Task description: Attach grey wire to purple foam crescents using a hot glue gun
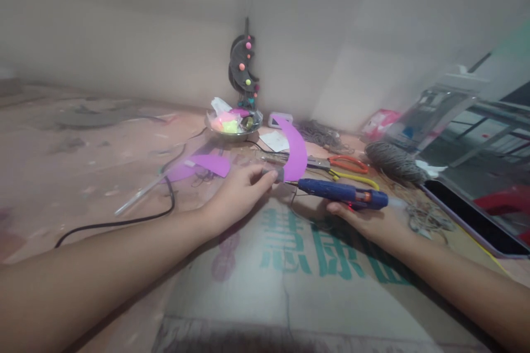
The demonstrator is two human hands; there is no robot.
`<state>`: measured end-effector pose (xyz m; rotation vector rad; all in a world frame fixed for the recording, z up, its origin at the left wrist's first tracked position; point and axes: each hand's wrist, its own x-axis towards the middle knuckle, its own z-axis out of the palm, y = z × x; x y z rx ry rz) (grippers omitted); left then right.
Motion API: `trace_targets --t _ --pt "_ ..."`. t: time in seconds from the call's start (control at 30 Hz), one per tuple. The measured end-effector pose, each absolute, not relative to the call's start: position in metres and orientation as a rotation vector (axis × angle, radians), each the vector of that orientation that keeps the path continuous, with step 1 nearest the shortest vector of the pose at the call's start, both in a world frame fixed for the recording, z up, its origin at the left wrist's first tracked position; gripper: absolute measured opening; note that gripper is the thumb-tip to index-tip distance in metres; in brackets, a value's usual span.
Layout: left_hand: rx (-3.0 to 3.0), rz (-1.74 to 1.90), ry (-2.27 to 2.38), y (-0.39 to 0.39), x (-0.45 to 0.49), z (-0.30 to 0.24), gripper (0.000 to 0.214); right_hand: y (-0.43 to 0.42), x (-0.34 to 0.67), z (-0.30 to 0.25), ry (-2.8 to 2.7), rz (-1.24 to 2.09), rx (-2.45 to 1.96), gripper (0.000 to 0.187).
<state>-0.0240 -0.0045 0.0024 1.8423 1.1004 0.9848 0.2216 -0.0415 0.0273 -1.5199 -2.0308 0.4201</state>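
Note:
Pinched in my left hand [240, 193] is a purple crescent-shaped cutout [296, 149], its lower end covered with something grey, probably yarn. The crescent stands upright with its tip pointing up. My right hand [368, 220] is closed around a blue hot glue gun [331, 190], which has a small red light showing. The gun's nozzle [292, 182] points left, at the grey-covered end beside my left fingertips; whether it touches is unclear. Another purple cutout [213, 164] lies on the table behind my left wrist.
A printed cardboard sheet [248, 298] lies under my hands. Behind are a bowl [234, 131] of colourful pieces, orange-handled pliers [348, 163], and a grey yarn ball [391, 161]. At right lies a phone [472, 215]. A black cord [120, 224] and clear glue stick [138, 197] lie left. A decorated grey crescent [240, 63] hangs behind.

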Motion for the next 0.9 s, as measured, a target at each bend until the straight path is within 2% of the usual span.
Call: trace_targets --t 0.3,0.9 --pt "1.837 0.981 1.128 -0.0043 -0.0247 0.0017 0.033 -0.0407 0.2226 0.0238 -1.995 0.308 -1.546 0.019" --pt "1.836 0.978 1.115 -0.0035 -0.0247 0.0010 0.034 -0.0410 0.2228 0.0231 -2.072 0.377 -1.527 0.024"
